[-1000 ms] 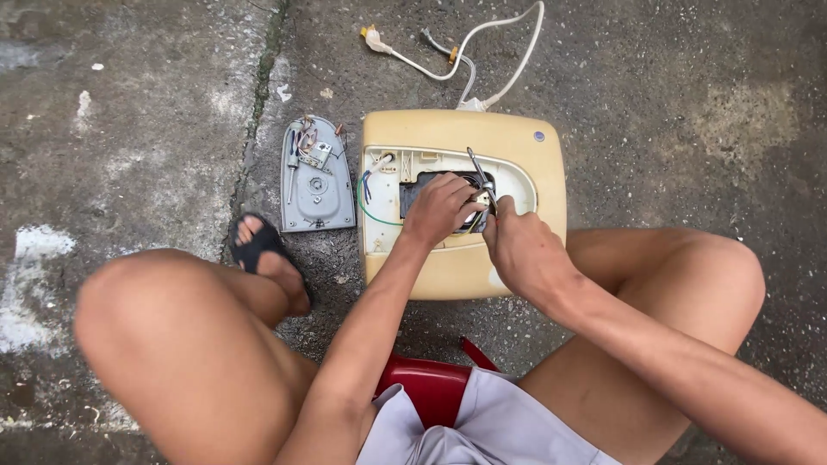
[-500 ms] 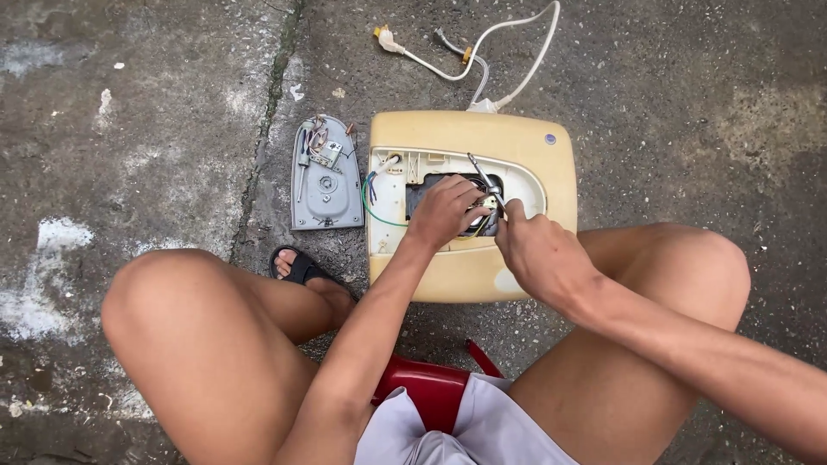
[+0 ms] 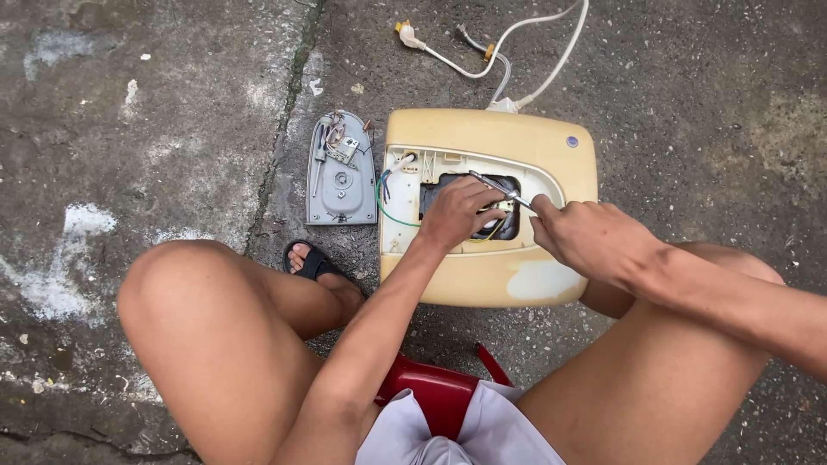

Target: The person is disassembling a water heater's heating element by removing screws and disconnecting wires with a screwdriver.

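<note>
One cream-yellow appliance housing (image 3: 491, 207), boxy with rounded corners, lies flat on the concrete floor (image 3: 155, 103) between the person's bare knees. Its face has one opening, dark inside, with wires showing: a green wire (image 3: 382, 200) loops at the opening's left edge, and a yellow one shows under the fingers.

Two hands at work, both at the opening. Left hand (image 3: 461, 215) curled, fingertips pushed down into the dark cavity; what it grips there is hidden, so I cannot tell whether it pinches anything. Right hand (image 3: 590, 237) closed around the handle of one slim metal tool (image 3: 500, 189), whose tip angles up-left over the opening, just above the left hand.

One grey cover plate (image 3: 342, 172), rounded at the top, lies just left of the housing, inner side up, with small parts and a short wire on it.

One white power cord (image 3: 508, 43) runs from the housing's top edge, ending in a plug further up.

One foot in a black sandal (image 3: 314, 263) rests beside the plate's lower edge. One red stool (image 3: 435, 396) shows beneath the person.

Floor: rough grey concrete, outdoors by the look, one long crack, and pale patches at left.
</note>
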